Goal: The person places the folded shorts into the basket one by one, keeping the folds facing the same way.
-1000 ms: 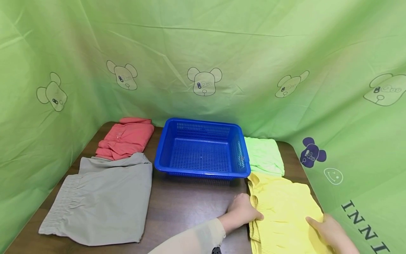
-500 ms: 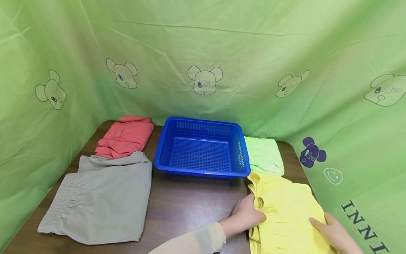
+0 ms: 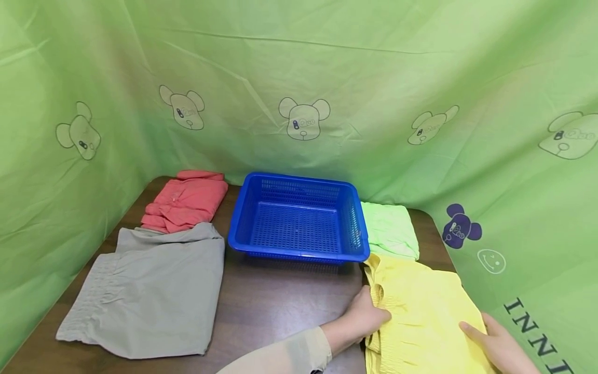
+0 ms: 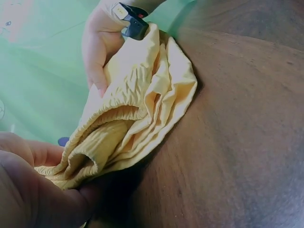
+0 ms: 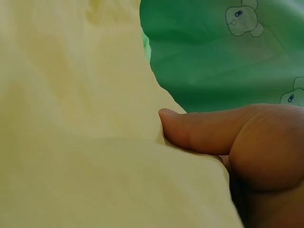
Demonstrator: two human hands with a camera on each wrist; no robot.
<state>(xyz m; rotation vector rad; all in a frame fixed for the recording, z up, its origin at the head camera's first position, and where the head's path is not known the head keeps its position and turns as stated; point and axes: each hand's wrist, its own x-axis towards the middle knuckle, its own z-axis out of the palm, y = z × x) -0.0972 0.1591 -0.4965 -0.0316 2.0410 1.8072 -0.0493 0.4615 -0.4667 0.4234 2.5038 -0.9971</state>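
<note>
A yellow folded garment with a gathered elastic waistband lies at the front right of the table. My left hand grips its waistband edge, thumb on top and fingers underneath. In the left wrist view, the layered elastic openings of the yellow garment show beside the left hand. On the opposite edge, my right hand pinches the cloth. Its thumb lies over the fabric in the right wrist view, while the other fingers of the right hand are hidden below the cloth.
A blue plastic basket stands at the back middle of the brown table. Light green folded cloth lies to its right. Grey elastic-waisted shorts and a red folded garment lie on the left. Green curtains surround the table.
The right hand has shifted slightly to the right along with the garment's outer edge. The left hand keeps its grip on the waistband, with only a small shift.
</note>
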